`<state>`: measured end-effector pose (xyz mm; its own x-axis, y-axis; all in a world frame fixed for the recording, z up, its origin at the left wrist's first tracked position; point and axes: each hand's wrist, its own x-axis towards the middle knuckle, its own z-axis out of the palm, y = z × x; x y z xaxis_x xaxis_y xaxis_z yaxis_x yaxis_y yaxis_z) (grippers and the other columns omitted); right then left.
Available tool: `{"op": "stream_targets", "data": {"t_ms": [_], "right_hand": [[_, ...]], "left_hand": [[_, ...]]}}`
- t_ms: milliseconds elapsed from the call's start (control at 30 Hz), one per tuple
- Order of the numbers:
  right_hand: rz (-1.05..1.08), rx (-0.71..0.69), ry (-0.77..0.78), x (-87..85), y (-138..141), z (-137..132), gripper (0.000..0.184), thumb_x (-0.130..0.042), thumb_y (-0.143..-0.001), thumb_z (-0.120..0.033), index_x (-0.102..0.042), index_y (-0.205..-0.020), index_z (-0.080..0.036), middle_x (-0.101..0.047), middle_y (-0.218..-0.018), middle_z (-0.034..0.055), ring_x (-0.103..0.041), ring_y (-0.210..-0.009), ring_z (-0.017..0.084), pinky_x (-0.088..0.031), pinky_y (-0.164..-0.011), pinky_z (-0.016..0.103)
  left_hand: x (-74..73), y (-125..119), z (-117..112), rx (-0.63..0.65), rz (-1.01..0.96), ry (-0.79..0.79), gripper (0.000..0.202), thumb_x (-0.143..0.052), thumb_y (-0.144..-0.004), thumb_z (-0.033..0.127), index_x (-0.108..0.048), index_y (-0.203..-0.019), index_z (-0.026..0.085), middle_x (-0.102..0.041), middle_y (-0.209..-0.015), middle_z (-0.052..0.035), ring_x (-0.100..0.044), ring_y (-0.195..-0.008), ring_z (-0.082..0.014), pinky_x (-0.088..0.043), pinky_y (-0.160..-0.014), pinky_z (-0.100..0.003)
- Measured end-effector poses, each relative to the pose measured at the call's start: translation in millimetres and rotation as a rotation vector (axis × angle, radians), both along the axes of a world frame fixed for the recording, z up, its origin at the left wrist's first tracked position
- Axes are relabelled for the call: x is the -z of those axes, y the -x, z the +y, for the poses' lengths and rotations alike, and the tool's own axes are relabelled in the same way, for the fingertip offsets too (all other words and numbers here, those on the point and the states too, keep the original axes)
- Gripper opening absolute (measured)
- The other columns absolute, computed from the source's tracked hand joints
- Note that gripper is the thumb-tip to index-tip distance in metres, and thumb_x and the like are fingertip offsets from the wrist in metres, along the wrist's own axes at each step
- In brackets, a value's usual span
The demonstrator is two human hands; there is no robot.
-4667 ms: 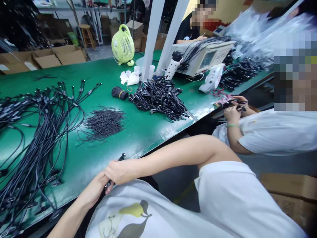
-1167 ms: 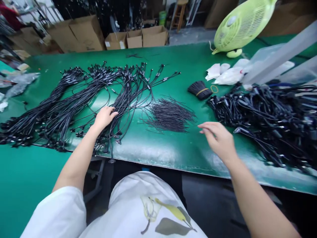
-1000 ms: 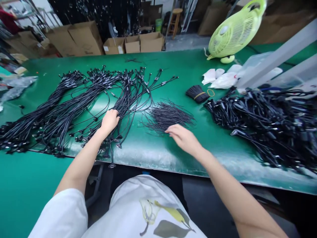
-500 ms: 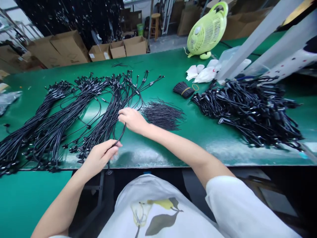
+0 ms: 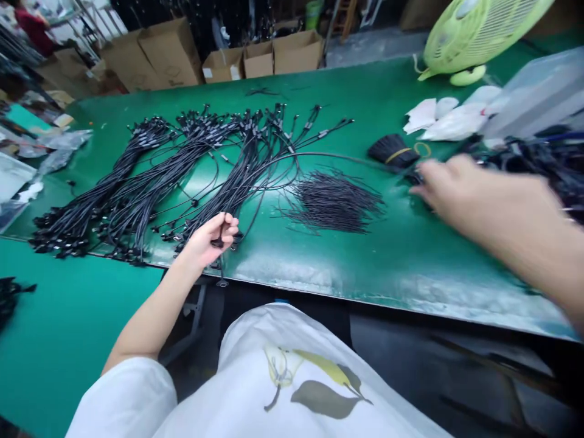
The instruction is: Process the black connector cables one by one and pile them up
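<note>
My left hand (image 5: 212,240) is closed around a black cable connector (image 5: 218,242) at the table's near edge, beside the third bundle of black cables (image 5: 241,164). Another connector (image 5: 222,283) dangles below it over the edge. To the right, my right hand (image 5: 456,188) is blurred, its fingers pinched at the end of a black cable (image 5: 319,154). That cable arches leftward over a heap of short black ties (image 5: 337,201) towards the bundle. Partly hidden behind my right forearm lies a pile of coiled black cables (image 5: 529,161).
Two more cable bundles (image 5: 123,164) lie on the left of the green table (image 5: 292,261). A banded bunch of black ties (image 5: 390,151), white scraps (image 5: 456,121) and a green fan (image 5: 479,36) are at the back right. Cardboard boxes (image 5: 296,52) stand beyond the table.
My right hand has swept right from beside my left hand to the coiled pile, stretching a cable across. My left hand stays near the bundle. The view has shifted.
</note>
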<state>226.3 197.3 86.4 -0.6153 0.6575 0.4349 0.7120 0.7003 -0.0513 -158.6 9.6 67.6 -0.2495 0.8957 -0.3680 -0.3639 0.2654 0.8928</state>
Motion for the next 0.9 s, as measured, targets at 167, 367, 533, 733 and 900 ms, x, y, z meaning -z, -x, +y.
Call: {"op": "stream_targets", "data": {"t_ms": [167,367,533,733,900], "right_hand": [[-0.239,-0.343,0.186,41.4,1,-117,0.018,-0.048,-0.094,-0.023,-0.057,-0.079,-0.021,-0.056,-0.066,0.0022,-0.050,-0.051,0.012,-0.023,-0.044,0.028],[-0.077,-0.202,0.195,22.8,8,-130,0.037,-0.040,-0.100,-0.039,-0.059,-0.078,-0.017,-0.059,-0.072,0.0030,-0.053,-0.062,0.011,-0.025,-0.053,0.027],[0.108,-0.218,0.427,37.1,-41,-90,0.032,-0.044,-0.098,-0.044,-0.064,-0.090,-0.020,-0.066,-0.084,0.0034,-0.060,-0.078,0.015,-0.040,-0.070,0.027],[0.391,-0.083,0.518,81.0,-71,-83,0.025,-0.043,-0.097,-0.034,-0.064,-0.105,-0.022,-0.067,-0.094,0.0057,-0.063,-0.085,0.018,-0.047,-0.077,0.031],[0.180,-0.043,0.288,94.7,-68,-92,0.029,-0.039,-0.099,-0.030,-0.065,-0.108,-0.018,-0.066,-0.087,0.0074,-0.059,-0.079,0.019,-0.041,-0.073,0.032]], "left_hand": [[25.9,-90,27,0.285,0.359,-0.233,0.028,-0.052,-0.089,0.042,-0.052,-0.076,0.017,-0.054,-0.090,-0.0054,-0.054,-0.079,-0.0139,-0.045,-0.066,-0.025],[22.5,-161,9,0.917,0.405,-0.198,0.035,-0.034,-0.098,0.046,-0.056,-0.093,0.019,-0.046,-0.062,0.0041,-0.041,-0.053,-0.0102,-0.037,-0.056,-0.025],[8.0,-131,0,1.138,0.090,0.034,0.041,-0.051,-0.092,0.050,-0.064,-0.104,0.013,-0.034,-0.054,0.0067,-0.028,-0.045,-0.0073,-0.021,-0.046,-0.023],[1.5,-92,-8,0.439,-0.277,-0.043,0.028,-0.065,-0.085,0.041,-0.070,-0.091,0.015,-0.013,-0.049,0.0119,-0.008,-0.037,-0.0028,-0.017,-0.039,-0.019],[8.8,-102,4,0.151,-0.256,-0.026,0.029,-0.070,-0.081,0.036,-0.068,-0.103,0.018,-0.028,-0.060,0.0062,-0.035,-0.050,-0.0060,-0.037,-0.050,-0.018]]}}
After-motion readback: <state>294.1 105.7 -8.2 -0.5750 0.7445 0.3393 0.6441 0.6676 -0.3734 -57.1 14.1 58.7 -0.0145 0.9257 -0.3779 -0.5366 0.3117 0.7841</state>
